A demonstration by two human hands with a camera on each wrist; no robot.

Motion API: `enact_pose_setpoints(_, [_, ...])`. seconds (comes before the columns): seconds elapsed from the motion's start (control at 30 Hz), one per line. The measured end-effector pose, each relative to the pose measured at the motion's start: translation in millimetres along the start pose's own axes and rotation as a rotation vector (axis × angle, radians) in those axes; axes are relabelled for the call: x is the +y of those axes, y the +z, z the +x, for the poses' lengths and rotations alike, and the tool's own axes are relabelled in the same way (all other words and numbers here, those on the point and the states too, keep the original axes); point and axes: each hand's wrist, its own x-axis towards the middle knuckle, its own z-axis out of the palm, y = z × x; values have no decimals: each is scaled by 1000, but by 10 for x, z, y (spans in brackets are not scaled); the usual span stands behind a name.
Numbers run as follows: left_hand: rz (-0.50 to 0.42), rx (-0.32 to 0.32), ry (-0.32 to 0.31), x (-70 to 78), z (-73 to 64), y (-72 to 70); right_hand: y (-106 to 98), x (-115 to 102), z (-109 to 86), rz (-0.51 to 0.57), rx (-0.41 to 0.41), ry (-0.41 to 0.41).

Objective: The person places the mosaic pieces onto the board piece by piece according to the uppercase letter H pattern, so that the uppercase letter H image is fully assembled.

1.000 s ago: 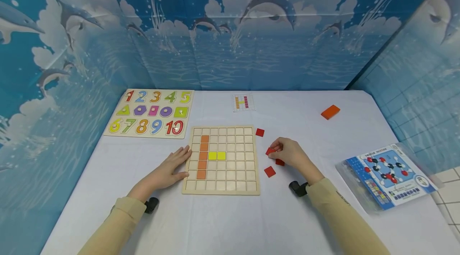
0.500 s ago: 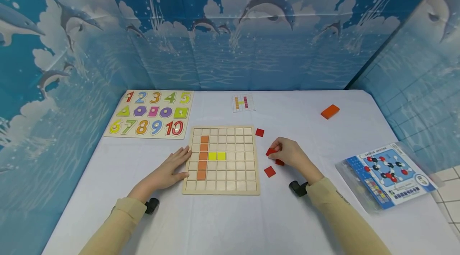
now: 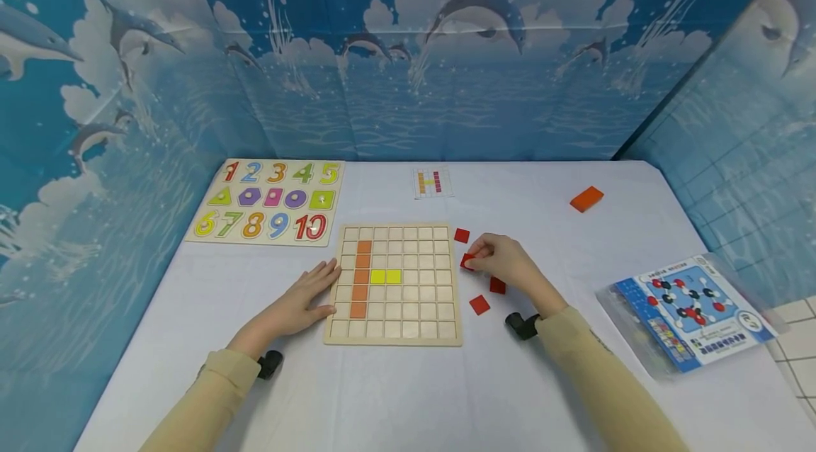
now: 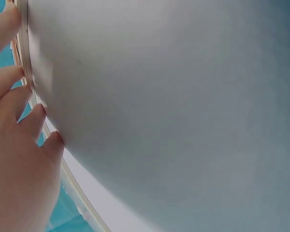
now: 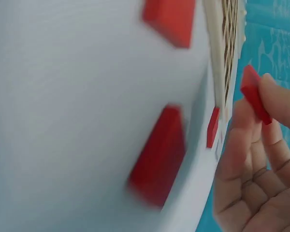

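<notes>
A wooden grid board lies mid-table, with a column of orange tiles and two yellow tiles in its cells. My left hand rests with spread, straight fingers against the board's left edge; the left wrist view shows the fingertips touching its side. Between thumb and fingers my right hand pinches a red square tile, raised off the table just right of the board. Loose red tiles lie around it: one behind, one under the wrist side, one nearer the front.
Behind the board lies a small pattern card. A number and shape puzzle board sits back left. On the right are an orange block and a packaged molecule-model box. A dolphin-print curtain stands behind the table.
My right hand has lifted the red tile from beside another one and moved it left, toward the board's right edge. The left hand stays in place.
</notes>
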Motion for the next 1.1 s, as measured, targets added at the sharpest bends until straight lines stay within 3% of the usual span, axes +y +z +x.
enact_pose_setpoints(0.27, [6,-2,0,23,-4,-13,196,-316,235,79,18,-44])
enact_pose_setpoints(0.57, [1,-3,6,4,-2,7,426,-607,442,49,7,-85])
enact_pose_setpoints(0.87, [0,-7,6,-30,9,29,563,-708,555,-26,-4,-85])
enact_pose_setpoints(1.1, [-5,-6,5,-1,2,6,609,-741,560,-84,43,-100])
